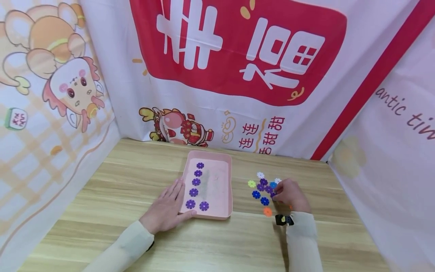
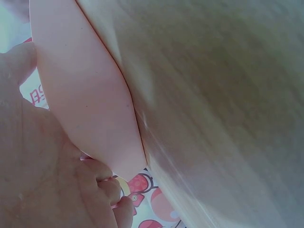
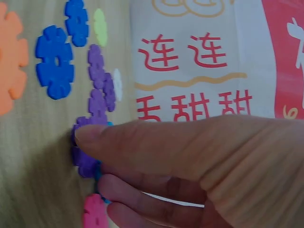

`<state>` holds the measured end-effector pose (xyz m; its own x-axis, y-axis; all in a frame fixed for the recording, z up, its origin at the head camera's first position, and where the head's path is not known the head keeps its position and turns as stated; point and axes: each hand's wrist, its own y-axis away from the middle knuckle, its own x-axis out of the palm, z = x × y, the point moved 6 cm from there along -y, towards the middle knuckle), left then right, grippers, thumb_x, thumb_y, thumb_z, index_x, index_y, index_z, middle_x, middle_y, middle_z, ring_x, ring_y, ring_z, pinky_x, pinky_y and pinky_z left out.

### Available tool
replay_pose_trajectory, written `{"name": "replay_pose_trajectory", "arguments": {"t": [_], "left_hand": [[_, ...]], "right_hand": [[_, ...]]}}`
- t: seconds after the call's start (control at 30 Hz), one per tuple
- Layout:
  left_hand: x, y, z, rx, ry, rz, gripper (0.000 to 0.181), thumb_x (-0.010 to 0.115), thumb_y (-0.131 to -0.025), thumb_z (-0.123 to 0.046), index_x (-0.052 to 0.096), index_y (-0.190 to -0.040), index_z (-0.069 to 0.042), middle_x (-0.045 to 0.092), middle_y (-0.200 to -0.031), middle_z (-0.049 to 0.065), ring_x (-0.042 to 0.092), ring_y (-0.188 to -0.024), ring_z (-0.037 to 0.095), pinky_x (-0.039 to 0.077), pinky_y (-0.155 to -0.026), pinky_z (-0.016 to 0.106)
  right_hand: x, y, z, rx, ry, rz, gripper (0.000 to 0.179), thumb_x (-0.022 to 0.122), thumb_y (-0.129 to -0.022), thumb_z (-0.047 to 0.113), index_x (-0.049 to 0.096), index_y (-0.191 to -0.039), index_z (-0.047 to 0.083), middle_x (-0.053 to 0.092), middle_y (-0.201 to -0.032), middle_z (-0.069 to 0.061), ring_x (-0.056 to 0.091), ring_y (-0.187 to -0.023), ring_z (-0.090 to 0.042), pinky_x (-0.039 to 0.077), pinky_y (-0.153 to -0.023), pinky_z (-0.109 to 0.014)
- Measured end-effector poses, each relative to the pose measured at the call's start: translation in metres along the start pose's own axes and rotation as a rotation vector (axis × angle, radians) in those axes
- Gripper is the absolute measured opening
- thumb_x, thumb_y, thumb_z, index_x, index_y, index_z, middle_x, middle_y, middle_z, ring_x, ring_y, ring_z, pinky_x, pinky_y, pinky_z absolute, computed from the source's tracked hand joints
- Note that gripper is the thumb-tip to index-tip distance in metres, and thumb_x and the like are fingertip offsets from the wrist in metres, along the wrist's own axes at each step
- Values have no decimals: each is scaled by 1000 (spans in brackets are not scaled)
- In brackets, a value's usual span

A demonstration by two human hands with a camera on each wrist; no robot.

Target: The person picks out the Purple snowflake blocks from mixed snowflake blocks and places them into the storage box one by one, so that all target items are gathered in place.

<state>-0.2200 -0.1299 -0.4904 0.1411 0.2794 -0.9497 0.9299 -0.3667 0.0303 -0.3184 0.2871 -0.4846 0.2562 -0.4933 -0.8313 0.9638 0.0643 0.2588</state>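
My left hand (image 1: 164,209) lies against the left side of a pink tray (image 1: 228,189), fingers stretched along its wall and thumb at the near rim. In the left wrist view the tray's outer wall (image 2: 85,90) runs beside that hand. Several purple snowflake discs (image 1: 196,182) form a column and a short bottom row inside the tray. My right hand (image 1: 291,194) pinches a purple snowflake disc (image 3: 84,159) between thumb and fingers at the loose pile. Other purple discs (image 3: 96,66) lie beside it; the fingers partly hide the held one.
Around the right hand lie blue (image 1: 264,201), yellow-green (image 1: 251,183), white (image 1: 260,175) and orange (image 1: 267,211) discs, and a pink one (image 3: 95,213). Printed cloth (image 1: 217,94) hangs behind the wooden table (image 1: 244,241) and along both sides.
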Motion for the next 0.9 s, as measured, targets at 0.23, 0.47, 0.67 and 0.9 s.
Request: {"name": "replay_pose_trajectory", "arguments": {"t": [0.23,0.47,0.67,0.9], "left_hand": [[-4,2,-1,-1,6,4,104,50,-102,-69,19,-165,8,8,-177,24,11,-165,43,18,-134,60],[-6,3,-2,-7,8,5,104,50,-102,-69,19,-165,8,8,-177,24,11,-165,43,18,-134,61],[-4,3,-2,-3,3,14,104,51,-102,-69,18,-165,7,8,-177,24,11,-165,43,18,-134,60],[-6,3,-3,0,12,16,103,51,-103,-68,20,-164,8,8,-177,24,12,-165,44,18,-134,60]], "right_hand": [[3,-5,-4,3,-10,-14,15,83,-89,5,81,-104,3,76,-94,-9,63,-81,-22,57,-70,-31],[4,-5,-6,41,-46,5,15,82,-92,10,76,-104,2,73,-96,-10,61,-84,-22,53,-69,-30],[5,-3,-14,73,-98,15,13,83,-92,12,73,-97,5,72,-94,-9,60,-83,-22,51,-69,-29],[-2,-7,-13,31,-127,7,5,76,-98,11,73,-101,8,72,-97,-8,62,-87,-23,55,-72,-29]]}}
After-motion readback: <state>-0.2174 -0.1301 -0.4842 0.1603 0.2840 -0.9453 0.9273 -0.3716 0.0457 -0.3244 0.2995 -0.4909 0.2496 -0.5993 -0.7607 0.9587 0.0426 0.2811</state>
